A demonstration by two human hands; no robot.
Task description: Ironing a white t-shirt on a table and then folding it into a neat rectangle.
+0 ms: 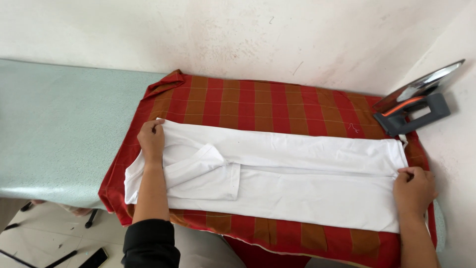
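White shirt (pixel 277 173), folded lengthwise, both hands pinching its ends: left hand (pixel 151 139), right hand (pixel 414 189); fingertips tucked from sight.

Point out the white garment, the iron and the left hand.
white garment (pixel 307 191), head view, on its lower folded panel.
iron (pixel 419 106), head view, on its dark handle.
left hand (pixel 151 140), head view, back of hand.

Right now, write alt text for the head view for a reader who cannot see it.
A folded white shirt lies on a red and orange striped cloth, the left hand gripping one end and the right hand pinching the other. An iron stands at the cloth's far right corner.
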